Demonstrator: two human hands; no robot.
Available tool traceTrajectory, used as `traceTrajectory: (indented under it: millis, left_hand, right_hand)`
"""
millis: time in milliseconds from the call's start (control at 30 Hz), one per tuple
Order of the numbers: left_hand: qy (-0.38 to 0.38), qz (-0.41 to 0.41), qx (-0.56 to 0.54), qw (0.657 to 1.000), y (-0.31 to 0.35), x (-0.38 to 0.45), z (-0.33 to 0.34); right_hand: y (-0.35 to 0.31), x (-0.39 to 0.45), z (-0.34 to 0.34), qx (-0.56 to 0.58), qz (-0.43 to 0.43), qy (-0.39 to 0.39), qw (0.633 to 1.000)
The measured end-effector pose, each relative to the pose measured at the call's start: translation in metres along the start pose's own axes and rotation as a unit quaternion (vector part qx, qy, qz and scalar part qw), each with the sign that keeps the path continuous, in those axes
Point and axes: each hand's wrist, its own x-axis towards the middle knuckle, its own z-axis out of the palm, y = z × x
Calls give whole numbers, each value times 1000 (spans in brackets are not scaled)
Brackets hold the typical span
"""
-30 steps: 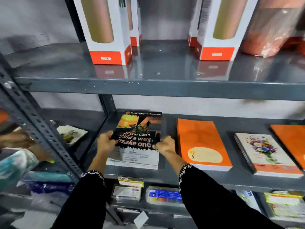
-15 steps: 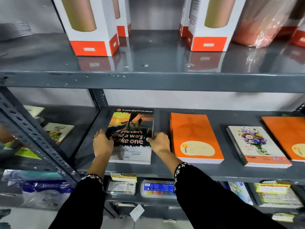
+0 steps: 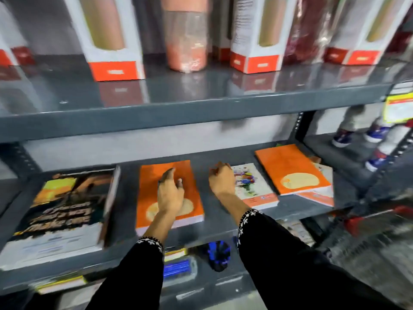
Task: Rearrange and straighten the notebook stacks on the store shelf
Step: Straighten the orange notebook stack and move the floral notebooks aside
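Several notebook stacks lie on the grey middle shelf (image 3: 223, 229). The dark sunset-cover stack (image 3: 64, 211) sits at the left, untouched. My left hand (image 3: 170, 191) hovers over the orange stack (image 3: 152, 193) beside it, fingers apart, holding nothing. My right hand (image 3: 221, 180) is in the gap between that orange stack and the floral-cover stack (image 3: 252, 186), fingers loosely curled, empty. Another orange stack (image 3: 290, 168) lies further right on top of skewed notebooks. The frame is motion-blurred.
The upper shelf (image 3: 201, 113) carries white-and-orange boxes (image 3: 111, 41) and a wrapped pink roll (image 3: 186, 34). A perforated upright (image 3: 301, 126) stands at the right, with bottles (image 3: 380, 135) beyond. Packaged items (image 3: 178, 267) lie on the lower shelf.
Both hands let go of the sunset-cover stack and moved right to the orange and floral stacks. The view swung right as well.
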Motion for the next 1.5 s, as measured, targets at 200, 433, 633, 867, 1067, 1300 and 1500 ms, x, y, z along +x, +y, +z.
traceTrajectory:
  millis: [200, 433, 633, 867, 1067, 1300, 1500]
  left_hand:
    - [-82, 41, -24, 995, 111, -17, 116]
    - [-139, 32, -21, 990, 198, -39, 223]
    - [-224, -52, 69, 971, 211, -43, 264]
    - [-210, -69, 93, 971, 220, -40, 264]
    - [-128, -43, 3, 991, 227, -35, 244]
    - [-60, -28, -45, 997, 199, -26, 180]
    - [6, -34, -39, 999, 118, -17, 83]
  right_hand:
    - [103, 61, -110, -50, 58, 44, 996]
    - [201, 107, -202, -138, 138, 11, 981]
    - [232, 122, -215, -171, 206, -78, 960]
    - [233, 133, -214, -123, 278, -31, 952]
    - [234, 134, -219, 40, 319, -44, 946]
    - [187, 109, -194, 49, 278, -59, 958]
    - [112, 65, -118, 82, 188, -96, 974]
